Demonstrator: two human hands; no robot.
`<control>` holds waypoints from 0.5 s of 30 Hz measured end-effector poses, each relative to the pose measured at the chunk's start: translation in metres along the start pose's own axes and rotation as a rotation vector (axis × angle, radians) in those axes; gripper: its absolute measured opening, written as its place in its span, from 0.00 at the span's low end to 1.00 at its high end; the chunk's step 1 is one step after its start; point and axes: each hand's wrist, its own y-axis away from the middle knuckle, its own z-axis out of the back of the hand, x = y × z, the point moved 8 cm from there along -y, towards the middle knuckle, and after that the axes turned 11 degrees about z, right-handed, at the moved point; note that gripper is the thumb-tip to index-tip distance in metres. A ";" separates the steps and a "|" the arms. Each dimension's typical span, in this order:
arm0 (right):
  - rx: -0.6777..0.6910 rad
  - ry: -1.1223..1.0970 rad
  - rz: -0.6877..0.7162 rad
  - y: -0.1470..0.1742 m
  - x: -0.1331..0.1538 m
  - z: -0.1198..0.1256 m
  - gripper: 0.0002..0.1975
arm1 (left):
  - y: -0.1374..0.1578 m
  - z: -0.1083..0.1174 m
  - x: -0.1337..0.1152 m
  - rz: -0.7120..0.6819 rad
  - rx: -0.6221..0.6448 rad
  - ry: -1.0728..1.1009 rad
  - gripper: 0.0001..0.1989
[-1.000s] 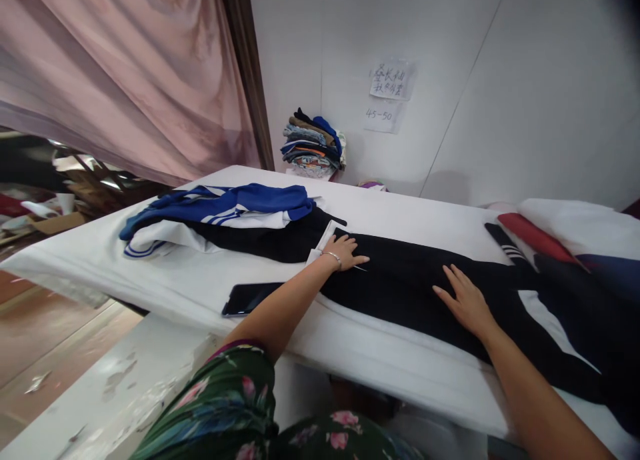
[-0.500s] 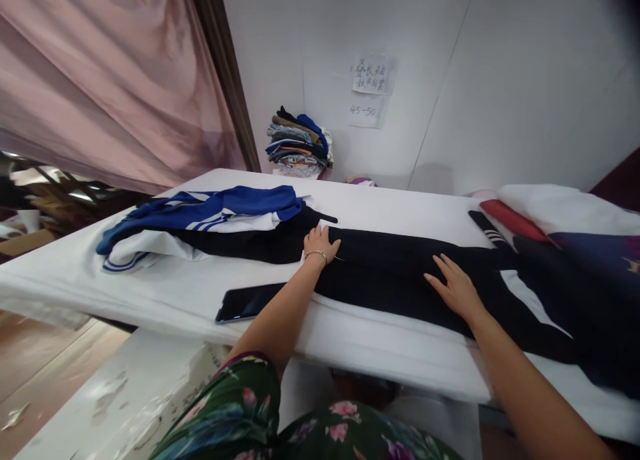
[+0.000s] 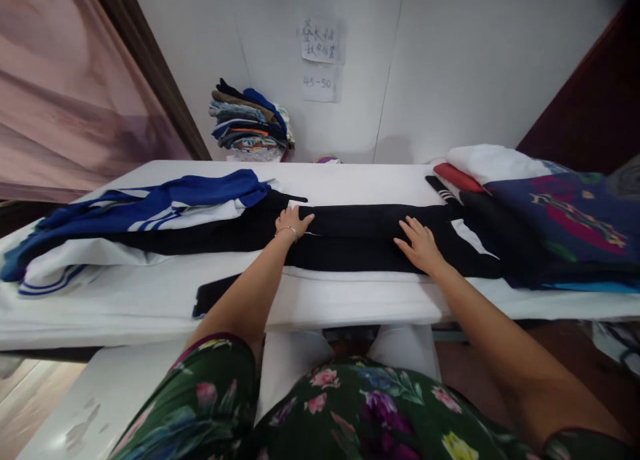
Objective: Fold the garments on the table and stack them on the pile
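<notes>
Black trousers (image 3: 360,237) with a white patch near the right end lie lengthwise along the white table (image 3: 345,300). My left hand (image 3: 293,223), a bracelet at its wrist, rests on their left end with the fingers spread, beside a small white edge. Farther right, my right hand (image 3: 419,247) lies on the black cloth with its fingers apart. A blue and white jacket (image 3: 200,203) with stripes spreads to the left, close by my left hand. Partly under my left forearm lies a dark phone (image 3: 215,295).
A folded clothes stack (image 3: 250,123) stands behind the table by the wall. Piled clothes, with a navy printed garment (image 3: 575,217), a white garment (image 3: 495,163) and a red one (image 3: 457,177), occupy the right side. Handwritten paper signs (image 3: 323,41) hang on the wall. A pink curtain (image 3: 75,100) hangs at left.
The camera view has swung to the right and downward, showing more of the right-hand pile. Both hands stay on the black trousers in nearly the same places.
</notes>
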 end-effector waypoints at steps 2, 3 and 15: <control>-0.040 -0.036 0.044 0.011 0.011 0.009 0.27 | 0.010 0.010 -0.003 -0.064 -0.021 0.070 0.34; -0.059 -0.055 0.073 0.017 0.017 0.013 0.26 | 0.019 0.014 -0.006 -0.127 -0.047 0.107 0.32; 0.167 -0.107 0.284 0.054 0.053 -0.003 0.19 | 0.128 -0.008 0.009 -0.748 0.082 -0.060 0.29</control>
